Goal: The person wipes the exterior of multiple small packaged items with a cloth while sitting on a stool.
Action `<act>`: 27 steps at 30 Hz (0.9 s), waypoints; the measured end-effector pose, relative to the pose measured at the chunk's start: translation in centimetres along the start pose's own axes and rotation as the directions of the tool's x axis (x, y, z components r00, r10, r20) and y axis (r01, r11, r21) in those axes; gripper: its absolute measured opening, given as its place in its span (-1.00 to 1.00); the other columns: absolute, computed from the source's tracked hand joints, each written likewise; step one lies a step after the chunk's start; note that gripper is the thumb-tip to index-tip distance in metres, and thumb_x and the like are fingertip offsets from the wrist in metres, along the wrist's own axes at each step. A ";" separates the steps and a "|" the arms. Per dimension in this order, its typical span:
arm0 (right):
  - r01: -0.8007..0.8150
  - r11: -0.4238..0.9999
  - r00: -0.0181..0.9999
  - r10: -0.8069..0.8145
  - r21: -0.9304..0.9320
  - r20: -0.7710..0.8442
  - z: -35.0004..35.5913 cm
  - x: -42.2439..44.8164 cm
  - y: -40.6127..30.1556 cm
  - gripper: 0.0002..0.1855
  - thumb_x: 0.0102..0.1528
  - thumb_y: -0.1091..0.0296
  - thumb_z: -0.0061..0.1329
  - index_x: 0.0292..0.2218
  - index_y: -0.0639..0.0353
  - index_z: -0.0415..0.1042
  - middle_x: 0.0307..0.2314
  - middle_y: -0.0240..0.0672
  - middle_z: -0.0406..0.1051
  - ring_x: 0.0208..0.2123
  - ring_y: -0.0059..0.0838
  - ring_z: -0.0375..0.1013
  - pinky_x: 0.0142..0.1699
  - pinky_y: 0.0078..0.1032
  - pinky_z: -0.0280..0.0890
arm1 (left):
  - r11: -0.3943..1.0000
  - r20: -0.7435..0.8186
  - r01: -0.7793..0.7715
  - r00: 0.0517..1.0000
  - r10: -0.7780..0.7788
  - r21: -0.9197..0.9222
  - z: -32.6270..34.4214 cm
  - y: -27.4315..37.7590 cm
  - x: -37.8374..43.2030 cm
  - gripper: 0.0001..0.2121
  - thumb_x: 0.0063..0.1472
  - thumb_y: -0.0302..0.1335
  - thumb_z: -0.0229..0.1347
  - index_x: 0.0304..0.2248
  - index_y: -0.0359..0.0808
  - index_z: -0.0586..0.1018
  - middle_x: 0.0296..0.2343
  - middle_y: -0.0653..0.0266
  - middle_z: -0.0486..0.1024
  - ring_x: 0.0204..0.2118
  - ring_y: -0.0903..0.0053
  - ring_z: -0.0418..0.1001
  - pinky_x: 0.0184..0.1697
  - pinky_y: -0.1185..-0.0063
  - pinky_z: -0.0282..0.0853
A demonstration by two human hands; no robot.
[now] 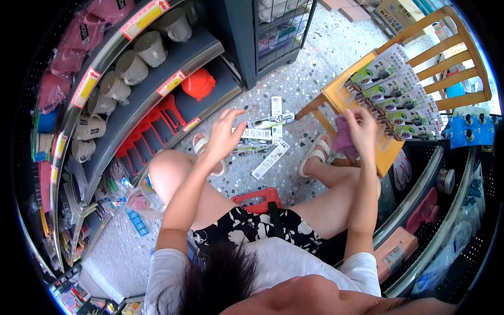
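Note:
My left hand (226,134) hovers above the floor beyond my left knee, fingers apart and nothing in it. Below and right of it, several narrow packs (260,134), apparently toothbrushes, lie loosely crossed on the floor between my feet. My right hand (362,130) pinches a crumpled purple cloth (345,138) beside the wooden chair (384,151). On that chair's seat, several carded blister packs (393,94) with green and white printing are fanned out in an overlapping row, just past my right hand.
To the left, a shelf unit holds wrapped mugs (132,67), red hangers (151,126) and a red plastic item (199,83). A red plastic stool (258,200) shows beneath me. Shelving on the right carries a pink box (395,252). A wire-front cabinet (281,35) stands ahead.

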State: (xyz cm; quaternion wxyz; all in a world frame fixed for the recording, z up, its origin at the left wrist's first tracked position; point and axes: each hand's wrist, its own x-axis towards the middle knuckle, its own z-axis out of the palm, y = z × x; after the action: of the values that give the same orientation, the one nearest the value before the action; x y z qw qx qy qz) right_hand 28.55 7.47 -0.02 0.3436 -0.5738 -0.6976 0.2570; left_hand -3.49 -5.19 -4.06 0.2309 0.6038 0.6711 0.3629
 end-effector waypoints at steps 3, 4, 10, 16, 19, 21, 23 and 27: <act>0.034 0.999 0.957 -0.029 -0.013 0.289 3.4 -1.2 -0.8 -0.78 0.02 0.32 0.00 -0.42 0.34 0.43 -0.61 -0.17 0.46 -0.55 -0.42 0.46 -0.42 -0.49 0.32 | 0.999 -0.013 -0.035 0.999 0.035 0.015 0.1 -0.3 -0.6 -0.76 0.09 -0.47 0.06 -0.22 -0.34 0.46 -0.26 0.06 0.45 -0.19 0.17 0.42 -0.13 0.46 0.29; 0.038 0.997 0.931 -0.012 -0.064 0.365 4.4 -1.8 -1.0 -0.78 0.00 0.31 0.01 -0.41 0.32 0.42 -0.59 -0.09 0.45 -0.54 -0.27 0.48 -0.41 -0.42 0.33 | 1.000 -0.008 -0.026 1.000 0.026 0.002 0.0 -0.2 -0.7 -0.76 0.09 -0.47 0.06 -0.22 -0.34 0.46 -0.26 0.05 0.45 -0.18 0.15 0.41 -0.12 0.45 0.29; 0.200 0.933 0.686 0.085 -0.299 0.722 12.5 -7.7 5.6 -0.69 -0.06 0.17 0.02 -0.35 0.23 0.45 -0.46 0.02 0.45 -0.38 -0.04 0.46 -0.24 -0.21 0.34 | 1.000 -0.032 -0.017 0.999 0.017 -0.010 -1.1 0.1 -1.3 -0.76 0.10 -0.47 0.05 -0.21 -0.34 0.45 -0.26 0.04 0.44 -0.17 0.15 0.40 -0.11 0.45 0.28; 0.050 0.882 0.576 0.357 -0.468 0.736 21.5 -13.6 13.9 -0.66 -0.12 0.14 0.05 -0.37 0.23 0.51 -0.43 -0.06 0.48 -0.35 -0.13 0.48 -0.23 -0.34 0.35 | 0.995 -0.064 0.021 0.998 -0.028 -0.098 -2.0 -0.1 -1.8 -0.75 0.10 -0.47 0.05 -0.20 -0.34 0.45 -0.27 0.06 0.44 -0.23 0.21 0.42 -0.19 0.48 0.29; -0.310 0.886 0.489 0.459 -0.343 0.742 24.6 -16.5 16.4 -0.64 -0.10 0.11 0.06 -0.37 0.24 0.51 -0.45 -0.15 0.50 -0.37 -0.26 0.49 -0.23 -0.40 0.34 | 0.991 -0.056 0.032 0.998 -0.039 -0.128 -2.5 0.5 -1.8 -0.75 0.11 -0.46 0.05 -0.19 -0.33 0.44 -0.27 0.07 0.44 -0.26 0.23 0.43 -0.23 0.50 0.30; -0.406 0.859 0.485 0.491 -0.310 0.724 26.4 -18.1 16.3 -0.61 -0.08 0.12 0.07 -0.34 0.29 0.50 -0.44 -0.17 0.49 -0.38 -0.30 0.48 -0.25 -0.42 0.35 | 0.995 -0.080 0.008 0.997 -0.017 -0.104 -2.9 -0.1 -2.2 -0.74 0.11 -0.47 0.05 -0.19 -0.34 0.44 -0.27 0.07 0.44 -0.25 0.22 0.43 -0.23 0.50 0.30; -0.503 0.820 0.476 0.527 -0.274 0.704 27.9 -19.2 16.3 -0.59 -0.07 0.13 0.07 -0.30 0.33 0.48 -0.42 -0.20 0.49 -0.40 -0.35 0.48 -0.28 -0.43 0.35 | 0.995 -0.087 0.025 0.996 -0.033 -0.093 -3.4 0.2 -2.3 -0.74 0.10 -0.50 0.07 -0.19 -0.35 0.44 -0.27 0.07 0.44 -0.23 0.21 0.43 -0.19 0.49 0.30; -0.899 0.405 0.245 0.784 -0.170 0.571 31.4 -20.3 18.9 -0.50 -0.04 0.24 0.10 -0.19 0.50 0.35 -0.32 -0.13 0.43 -0.41 -0.29 0.46 -0.38 -0.40 0.37 | 0.985 -0.061 0.099 0.992 -0.108 -0.141 -4.0 0.5 -2.2 -0.74 0.08 -0.53 0.08 -0.20 -0.36 0.44 -0.27 0.06 0.44 -0.20 0.20 0.42 -0.15 0.48 0.29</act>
State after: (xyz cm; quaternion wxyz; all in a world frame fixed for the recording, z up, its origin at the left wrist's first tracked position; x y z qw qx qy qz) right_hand 18.15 -7.28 -37.80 -0.0220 -0.7141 -0.3160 0.6242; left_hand -5.74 -8.19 -1.43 0.2676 0.5378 0.6824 0.4164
